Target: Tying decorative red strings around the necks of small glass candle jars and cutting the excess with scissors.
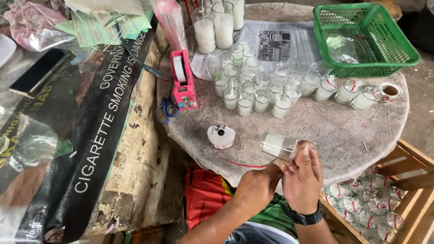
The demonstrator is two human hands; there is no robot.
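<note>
Hands: left hand (257,184) and right hand (302,178) both clamped on one wrapped glass candle (279,145); one ribbon spool (221,136) at 9 o'clock.

Black banner (90,135) left; green leaflets (108,25) top left.

Small home-style workshop for candle making, prob. informal; work is done on a round stone-like table (343,131) covered w/ loose threads, just beyond the grip. Further ahead of the hands stand many small glass candles (253,97) filled w/ white wax, on a newspaper sheet (289,43); taller wax glasses (214,29) behind them. To the far right of the grip a green plastic basket (368,38); to its left a pink tape dispenser (182,81), scissors (166,110), a ribbon spool (221,135). Below right, a wooden crate (407,199) holds finished wrapped candles (370,208); an old banner (86,149) lies over rough boards at left.
</note>
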